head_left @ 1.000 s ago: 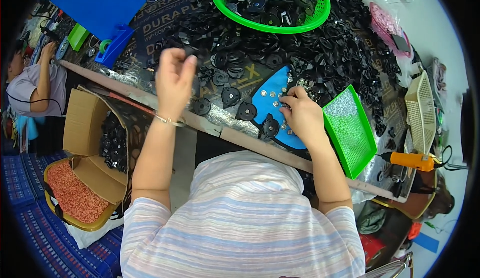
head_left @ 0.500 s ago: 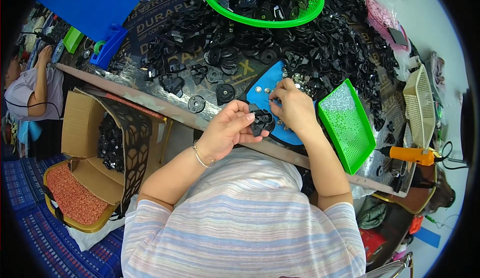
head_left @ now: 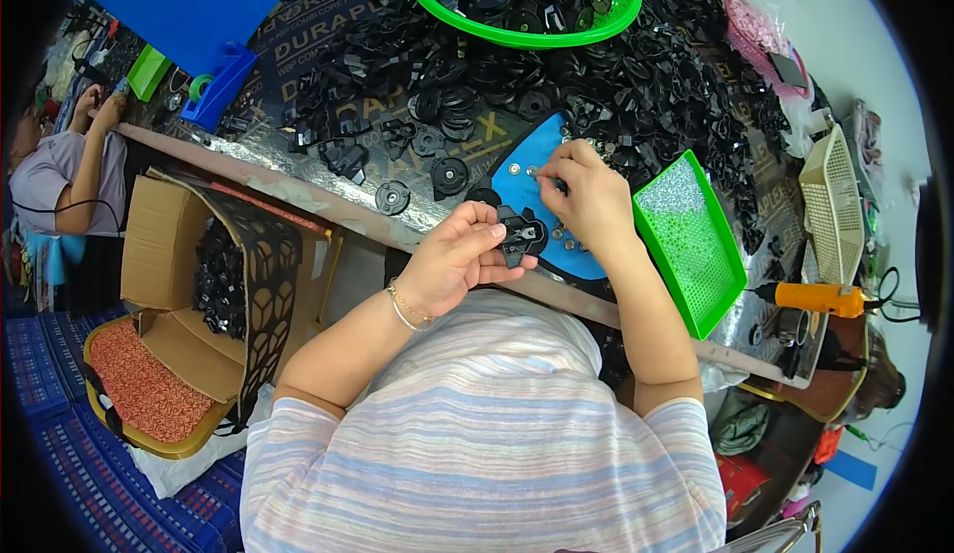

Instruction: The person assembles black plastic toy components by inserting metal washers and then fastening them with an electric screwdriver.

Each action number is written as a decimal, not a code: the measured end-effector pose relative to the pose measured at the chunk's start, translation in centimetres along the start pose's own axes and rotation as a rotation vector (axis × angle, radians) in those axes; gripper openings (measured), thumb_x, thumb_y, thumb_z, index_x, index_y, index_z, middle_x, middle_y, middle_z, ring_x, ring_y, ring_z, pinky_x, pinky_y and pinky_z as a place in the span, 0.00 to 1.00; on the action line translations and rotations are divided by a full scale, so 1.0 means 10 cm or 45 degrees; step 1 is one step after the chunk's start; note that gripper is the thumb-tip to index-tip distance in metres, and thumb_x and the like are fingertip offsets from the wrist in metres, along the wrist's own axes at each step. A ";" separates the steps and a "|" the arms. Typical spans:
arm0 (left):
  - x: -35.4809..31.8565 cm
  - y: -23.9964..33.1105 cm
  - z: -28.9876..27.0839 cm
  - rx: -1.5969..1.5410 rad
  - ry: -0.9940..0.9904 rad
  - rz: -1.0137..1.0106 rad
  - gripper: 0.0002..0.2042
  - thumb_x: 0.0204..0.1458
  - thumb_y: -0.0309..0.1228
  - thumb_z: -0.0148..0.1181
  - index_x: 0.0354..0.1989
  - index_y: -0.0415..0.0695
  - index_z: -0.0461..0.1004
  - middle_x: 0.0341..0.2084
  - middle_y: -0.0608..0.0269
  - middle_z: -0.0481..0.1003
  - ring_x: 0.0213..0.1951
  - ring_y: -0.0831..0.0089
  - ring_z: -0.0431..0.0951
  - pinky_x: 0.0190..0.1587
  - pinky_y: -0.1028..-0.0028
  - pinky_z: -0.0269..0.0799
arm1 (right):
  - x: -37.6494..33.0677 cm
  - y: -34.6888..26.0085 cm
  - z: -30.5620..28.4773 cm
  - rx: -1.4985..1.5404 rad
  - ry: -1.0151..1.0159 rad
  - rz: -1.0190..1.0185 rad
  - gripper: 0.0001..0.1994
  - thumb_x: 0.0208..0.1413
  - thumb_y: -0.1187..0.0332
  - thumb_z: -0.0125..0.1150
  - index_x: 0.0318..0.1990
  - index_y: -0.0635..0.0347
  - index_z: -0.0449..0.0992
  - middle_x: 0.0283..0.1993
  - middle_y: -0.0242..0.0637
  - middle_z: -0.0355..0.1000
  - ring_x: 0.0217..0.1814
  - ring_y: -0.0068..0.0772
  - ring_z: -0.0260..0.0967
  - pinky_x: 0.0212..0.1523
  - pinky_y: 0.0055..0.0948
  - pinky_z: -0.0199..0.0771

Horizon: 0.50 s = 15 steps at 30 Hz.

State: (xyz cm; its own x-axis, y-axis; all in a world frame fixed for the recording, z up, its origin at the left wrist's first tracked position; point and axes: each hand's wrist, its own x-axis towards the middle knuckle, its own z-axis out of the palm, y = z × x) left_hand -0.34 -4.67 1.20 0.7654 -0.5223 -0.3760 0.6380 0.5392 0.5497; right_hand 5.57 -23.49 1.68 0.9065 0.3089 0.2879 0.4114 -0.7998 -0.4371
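Note:
My left hand (head_left: 465, 260) grips a black plastic part (head_left: 520, 237) between thumb and fingers, its recessed side with a small metal piece facing up. Over a blue mat (head_left: 517, 193), my right hand (head_left: 593, 198) is closed in a pinch. Its fingertips meet beside a small round metal piece, and what they hold, if anything, is too small to make out. Several small silvery metal pieces (head_left: 558, 234) lie on the mat around that hand. Beside the right forearm stands a green tray (head_left: 710, 260) of tiny shiny parts.
Black plastic parts (head_left: 646, 106) are heaped across the table beyond my hands. A green basket (head_left: 527, 40) full of round black parts stands at the far side. An orange-handled power tool (head_left: 820, 299) lies at right. A co-worker (head_left: 70, 180) works at far left, past a cardboard box (head_left: 164, 245).
My right hand has shifted slightly up and right over the mat, its fingers drawn closer together. The left hand still holds the black part. The co-worker's hands have moved.

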 end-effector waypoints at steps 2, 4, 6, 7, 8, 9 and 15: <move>0.00 0.00 -0.01 -0.021 -0.006 -0.009 0.06 0.56 0.29 0.47 0.38 0.46 0.58 0.30 0.66 0.67 0.40 0.60 0.76 0.40 0.70 0.75 | -0.06 -0.13 -0.13 0.106 0.048 -0.141 0.05 0.36 0.71 0.64 0.26 0.56 0.76 0.32 0.30 0.69 0.26 0.32 0.69 0.25 0.27 0.71; 0.00 -0.03 -0.04 -0.058 -0.003 -0.010 0.05 0.56 0.28 0.47 0.38 0.45 0.59 0.30 0.66 0.68 0.38 0.63 0.76 0.41 0.69 0.74 | -0.11 -0.26 -0.21 0.242 0.086 -0.368 0.08 0.32 0.74 0.66 0.24 0.55 0.76 0.31 0.29 0.68 0.23 0.28 0.68 0.20 0.24 0.69; 0.02 -0.04 -0.05 -0.067 -0.018 0.009 0.05 0.56 0.28 0.46 0.38 0.45 0.59 0.30 0.65 0.68 0.37 0.66 0.76 0.42 0.68 0.74 | -0.15 -0.29 -0.26 0.143 0.052 -0.482 0.08 0.31 0.74 0.65 0.24 0.55 0.75 0.31 0.28 0.68 0.22 0.27 0.68 0.20 0.24 0.69; 0.03 -0.04 -0.05 -0.076 -0.027 0.033 0.05 0.56 0.27 0.46 0.39 0.45 0.59 0.30 0.65 0.68 0.35 0.69 0.76 0.42 0.68 0.74 | -0.18 -0.30 -0.27 0.143 0.004 -0.458 0.07 0.33 0.70 0.64 0.25 0.55 0.74 0.30 0.27 0.66 0.26 0.28 0.69 0.24 0.26 0.69; 0.03 -0.05 -0.04 -0.078 -0.028 0.032 0.05 0.56 0.27 0.46 0.39 0.45 0.59 0.30 0.65 0.68 0.35 0.69 0.76 0.42 0.68 0.74 | -0.20 -0.30 -0.28 0.142 0.003 -0.457 0.07 0.33 0.70 0.64 0.25 0.55 0.74 0.30 0.27 0.66 0.26 0.28 0.69 0.24 0.26 0.69; 0.04 -0.06 -0.01 -0.049 0.021 0.049 0.06 0.56 0.27 0.46 0.39 0.44 0.58 0.31 0.65 0.68 0.34 0.71 0.75 0.42 0.67 0.74 | -0.21 -0.31 -0.29 0.143 -0.009 -0.471 0.08 0.33 0.69 0.64 0.25 0.55 0.74 0.30 0.27 0.66 0.27 0.28 0.68 0.24 0.26 0.69; 0.02 -0.05 0.04 0.001 0.056 0.058 0.06 0.55 0.25 0.46 0.40 0.44 0.58 0.30 0.65 0.67 0.33 0.76 0.73 0.43 0.66 0.75 | -0.26 -0.27 -0.27 0.088 0.064 -0.578 0.10 0.31 0.70 0.67 0.26 0.56 0.75 0.30 0.27 0.68 0.24 0.26 0.68 0.21 0.24 0.68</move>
State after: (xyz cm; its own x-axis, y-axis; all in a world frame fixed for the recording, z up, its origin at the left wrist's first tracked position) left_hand -0.58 -5.30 1.21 0.7966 -0.4678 -0.3828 0.6024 0.5614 0.5674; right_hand 1.85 -23.48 4.41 0.6278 0.5936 0.5035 0.7729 -0.5522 -0.3126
